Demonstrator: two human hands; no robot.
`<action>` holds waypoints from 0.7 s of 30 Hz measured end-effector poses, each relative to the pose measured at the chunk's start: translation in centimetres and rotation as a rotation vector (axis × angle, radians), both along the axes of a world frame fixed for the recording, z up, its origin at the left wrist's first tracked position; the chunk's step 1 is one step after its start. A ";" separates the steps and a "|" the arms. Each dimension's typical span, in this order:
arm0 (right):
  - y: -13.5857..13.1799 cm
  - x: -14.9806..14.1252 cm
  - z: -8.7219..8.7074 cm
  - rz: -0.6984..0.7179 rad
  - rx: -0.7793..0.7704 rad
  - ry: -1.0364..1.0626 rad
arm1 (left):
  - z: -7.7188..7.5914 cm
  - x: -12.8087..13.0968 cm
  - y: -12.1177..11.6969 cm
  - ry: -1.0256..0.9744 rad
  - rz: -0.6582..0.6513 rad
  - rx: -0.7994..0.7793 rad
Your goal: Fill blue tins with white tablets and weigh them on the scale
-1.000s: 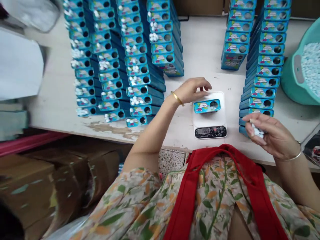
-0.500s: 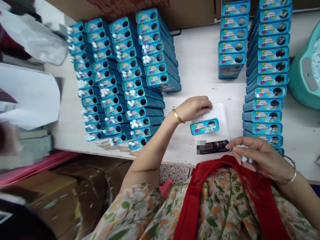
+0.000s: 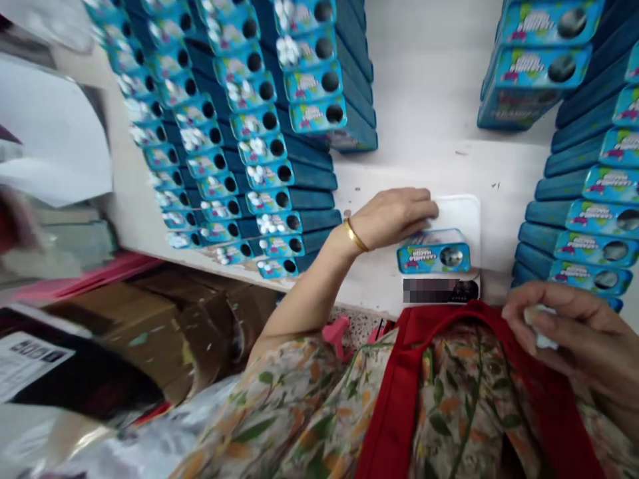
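Observation:
A blue candy tin (image 3: 433, 258) stands on the white kitchen scale (image 3: 462, 211), its lettered end with a round hole facing up and white pieces showing in the hole. Just behind the tin, over the scale's left edge, is my left hand (image 3: 399, 214). Its fingers are curled and together; whatever lies under them is hidden. My right hand (image 3: 574, 329), slightly blurred, is closed around several small white candies (image 3: 542, 324) to the right of the scale, near the red apron strap (image 3: 536, 386).
Rows of blue tins (image 3: 267, 176) with white candies on their tops fill the left side of the table. More tins (image 3: 596, 246) stand in columns at the right and back right. Cardboard boxes (image 3: 124, 313) lie below the table's left edge.
The view has shifted closer to the table. My right hand has moved right, away from the scale's display, with the candies still in it. My left hand remains by the tin.

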State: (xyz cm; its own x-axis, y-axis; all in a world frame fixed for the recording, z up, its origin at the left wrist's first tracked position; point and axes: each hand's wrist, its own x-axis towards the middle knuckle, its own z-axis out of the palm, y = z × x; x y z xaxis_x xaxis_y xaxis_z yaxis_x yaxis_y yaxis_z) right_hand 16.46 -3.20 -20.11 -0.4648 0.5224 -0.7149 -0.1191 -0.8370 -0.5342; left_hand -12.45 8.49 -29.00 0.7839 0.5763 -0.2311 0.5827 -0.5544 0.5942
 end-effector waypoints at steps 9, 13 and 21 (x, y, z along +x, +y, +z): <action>-1.6 -3.7 0.3 -0.196 -0.035 0.059 | 9.1 1.0 -4.2 -0.357 0.136 0.279; -3.1 -4.5 -1.2 -0.234 0.007 0.214 | 10.6 4.2 -7.5 -0.330 -0.075 0.410; -7.9 -5.7 -3.4 -0.322 -0.110 0.268 | 3.1 -1.5 -9.6 -0.711 0.563 0.427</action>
